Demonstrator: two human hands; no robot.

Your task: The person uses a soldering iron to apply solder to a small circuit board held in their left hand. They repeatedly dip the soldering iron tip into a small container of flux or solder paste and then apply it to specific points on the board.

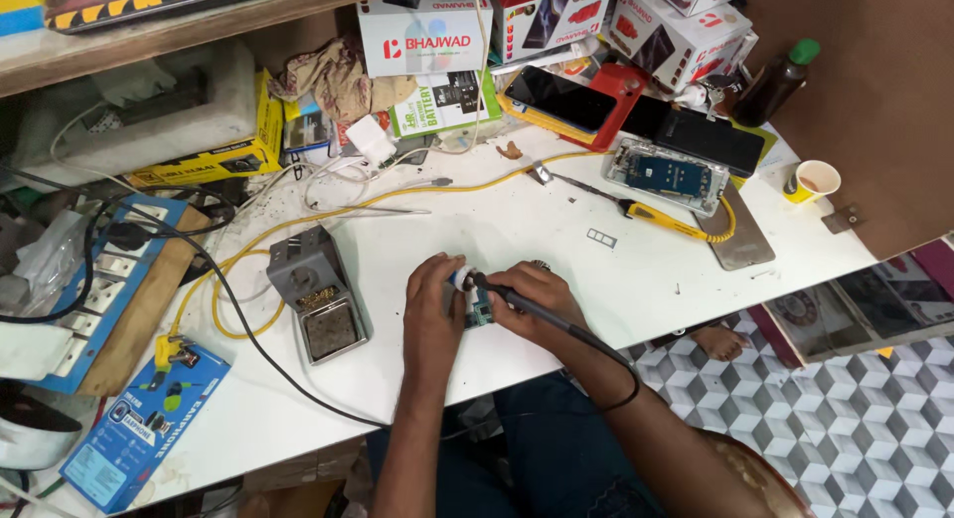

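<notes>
Circuit board (479, 309): lying at frame centre on the white table (556, 240), partly hidden by both hands.
Left hand (434, 297): pinching the board's edge.
Right hand (532, 295): gripping a black soldering iron (497, 292) (tip meeting the board).
Iron stand (316, 292): sitting left of centre.

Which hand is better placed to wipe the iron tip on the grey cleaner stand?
Right, probably: the right hand already holds the soldering iron; the left hand pins the small board, though the stand sits left.

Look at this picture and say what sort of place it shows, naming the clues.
Probably a phone repair bench. The right hand holds a soldering iron over a small circuit board steadied by the left hand; an opened phone and a soldering stand lie nearby.
</notes>
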